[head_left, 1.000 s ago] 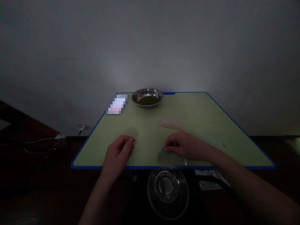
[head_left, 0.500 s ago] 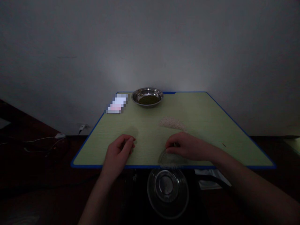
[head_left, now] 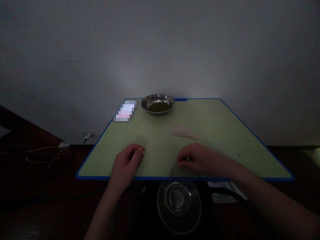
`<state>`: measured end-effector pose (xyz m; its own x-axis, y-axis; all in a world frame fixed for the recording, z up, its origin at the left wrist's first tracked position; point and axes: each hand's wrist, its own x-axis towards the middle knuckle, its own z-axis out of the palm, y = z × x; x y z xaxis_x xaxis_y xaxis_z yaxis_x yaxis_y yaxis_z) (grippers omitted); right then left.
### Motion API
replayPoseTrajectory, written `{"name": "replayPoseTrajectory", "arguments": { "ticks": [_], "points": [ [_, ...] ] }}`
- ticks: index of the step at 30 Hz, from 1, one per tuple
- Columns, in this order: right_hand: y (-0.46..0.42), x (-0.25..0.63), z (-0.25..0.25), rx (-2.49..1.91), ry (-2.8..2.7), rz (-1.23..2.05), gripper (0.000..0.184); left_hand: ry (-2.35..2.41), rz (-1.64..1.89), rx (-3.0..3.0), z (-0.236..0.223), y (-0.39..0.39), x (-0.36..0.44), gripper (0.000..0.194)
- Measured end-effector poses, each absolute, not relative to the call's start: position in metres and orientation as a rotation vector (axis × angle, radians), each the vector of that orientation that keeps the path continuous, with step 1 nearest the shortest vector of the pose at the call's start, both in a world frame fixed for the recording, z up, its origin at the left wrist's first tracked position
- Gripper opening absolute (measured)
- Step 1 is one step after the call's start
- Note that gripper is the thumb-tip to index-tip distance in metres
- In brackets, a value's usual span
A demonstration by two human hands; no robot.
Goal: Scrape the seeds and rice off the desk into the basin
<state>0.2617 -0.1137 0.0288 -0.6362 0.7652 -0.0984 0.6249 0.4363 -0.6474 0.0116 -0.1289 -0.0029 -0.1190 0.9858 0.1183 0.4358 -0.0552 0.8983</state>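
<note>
My right hand (head_left: 193, 158) is closed, thumb and fingers pinching the rim of a clear, shallow round piece (head_left: 174, 170), like a lid or dish, at the table's near edge. Most of that piece is hidden or hard to see in the dim light. Directly below the edge is a shiny round bowl (head_left: 196, 213). Beyond my right hand lies a flat pile of pale, rice-like grains (head_left: 183, 132). My left hand (head_left: 128, 160) rests above the table's near left part, its thumb and forefinger pressed together. Whatever is between those fingertips cannot be made out.
A steel bowl (head_left: 158, 96) holding small green beans (head_left: 159, 107) stands at the back of the pale green, blue-edged table (head_left: 225, 130). Left of it lies a blurred-out phone-like object (head_left: 125, 111). A small dark sliver (head_left: 239, 155) is at the right. Behind rises a wall (head_left: 160, 50).
My right hand has shifted slightly down toward the near edge, along with the clear round piece. Grains seen at the edge earlier no longer show. My left hand has barely moved.
</note>
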Motion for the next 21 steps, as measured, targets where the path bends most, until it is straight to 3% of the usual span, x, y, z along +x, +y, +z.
{"name": "replayPoseTrajectory", "arguments": {
  "ticks": [13,21],
  "points": [
    [-0.089,0.291,0.040,-1.369,-2.397,0.782,0.020,1.587,1.137,1.552,0.000,-0.129,0.013,0.023],
    [-0.030,0.358,0.034,-1.640,-2.038,0.505,0.027,1.620,1.125,1.542,-0.003,-0.128,0.010,0.026]
  ]
}}
